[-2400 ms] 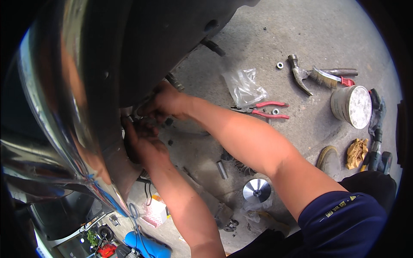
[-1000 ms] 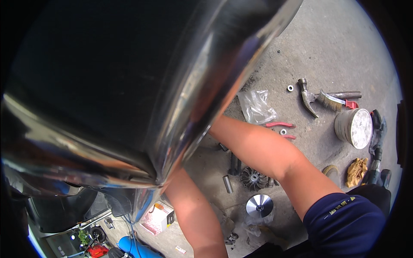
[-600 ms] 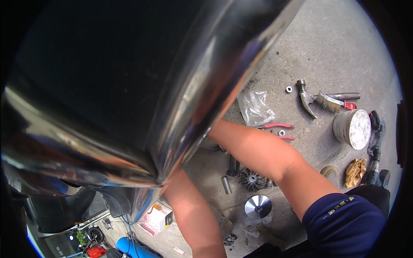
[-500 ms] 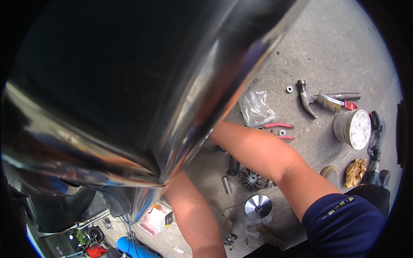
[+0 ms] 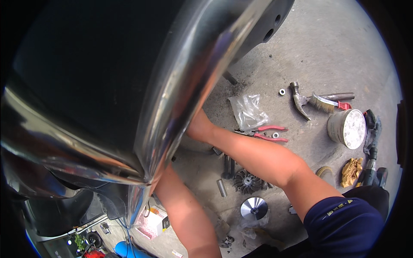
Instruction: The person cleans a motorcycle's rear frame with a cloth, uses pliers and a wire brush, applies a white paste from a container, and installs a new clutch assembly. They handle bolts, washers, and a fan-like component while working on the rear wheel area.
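Observation:
A glossy black vehicle body panel [image 5: 99, 86], curved and reflective, fills the upper left of the view. Both forearms reach in beneath its edge. Of my right hand [image 5: 199, 125] only the wrist and a bit of its back show below the rim; its fingers are hidden. My left hand is wholly behind the panel, with just the left forearm [image 5: 187, 210] visible. What either hand touches cannot be seen. Nearest on the ground are a finned fan wheel [image 5: 248, 181], a short metal sleeve [image 5: 221, 188] and a shiny metal disc [image 5: 254, 208].
Red-handled pliers [image 5: 272, 128] and a clear plastic bag [image 5: 248, 112] lie beyond my right forearm. Farther right are a claw hammer [image 5: 300, 99], a wire brush [image 5: 323, 103], a white-topped tub [image 5: 353, 129], crumpled brown paper [image 5: 352, 172] and a power tool [image 5: 370, 174]. A white box [image 5: 152, 221] stands lower left.
The view has shifted, so the panel and ground items sit farther left. More of my right wrist shows below the panel's edge, and a dark part with holes has appeared at the top.

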`<state>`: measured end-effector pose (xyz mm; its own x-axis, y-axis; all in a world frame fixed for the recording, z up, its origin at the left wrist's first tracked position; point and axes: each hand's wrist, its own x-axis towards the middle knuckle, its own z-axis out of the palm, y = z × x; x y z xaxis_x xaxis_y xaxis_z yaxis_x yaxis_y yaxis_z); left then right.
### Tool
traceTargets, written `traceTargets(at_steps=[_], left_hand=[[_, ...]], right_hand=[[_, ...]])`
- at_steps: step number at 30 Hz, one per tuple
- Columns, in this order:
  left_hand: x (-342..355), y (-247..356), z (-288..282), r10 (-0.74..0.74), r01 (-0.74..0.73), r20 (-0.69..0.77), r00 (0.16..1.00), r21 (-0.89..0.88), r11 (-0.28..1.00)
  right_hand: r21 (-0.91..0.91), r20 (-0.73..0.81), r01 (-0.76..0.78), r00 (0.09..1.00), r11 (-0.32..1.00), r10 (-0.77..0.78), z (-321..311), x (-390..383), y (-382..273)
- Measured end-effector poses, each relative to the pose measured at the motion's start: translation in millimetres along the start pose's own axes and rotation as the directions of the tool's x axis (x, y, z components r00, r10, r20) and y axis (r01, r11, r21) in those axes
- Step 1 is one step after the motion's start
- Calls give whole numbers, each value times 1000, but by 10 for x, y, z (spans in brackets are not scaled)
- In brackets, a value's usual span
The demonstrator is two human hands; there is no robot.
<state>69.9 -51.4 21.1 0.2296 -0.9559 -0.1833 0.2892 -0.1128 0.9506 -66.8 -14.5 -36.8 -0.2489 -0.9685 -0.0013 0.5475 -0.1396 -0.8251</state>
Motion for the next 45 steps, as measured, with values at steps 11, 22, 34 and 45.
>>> traceTargets(at_steps=[11,22,34,45], left_hand=[[-251,0,-51,-65,69,38,997,-105,992],[-235,22,36,-7,9,12,1000,-238,971],[-86,27,-135,-47,93,193,980,-237,967],[-430,-42,-647,-239,198,227,944,186,962]], right_hand=[[116,27,-235,972,965,233,-278,-193,-28],[22,-15,-267,963,963,267,-314,-303,9],[-143,-26,-325,946,935,324,-433,-515,-8],[-581,6,-364,893,728,451,-769,-960,-74]])
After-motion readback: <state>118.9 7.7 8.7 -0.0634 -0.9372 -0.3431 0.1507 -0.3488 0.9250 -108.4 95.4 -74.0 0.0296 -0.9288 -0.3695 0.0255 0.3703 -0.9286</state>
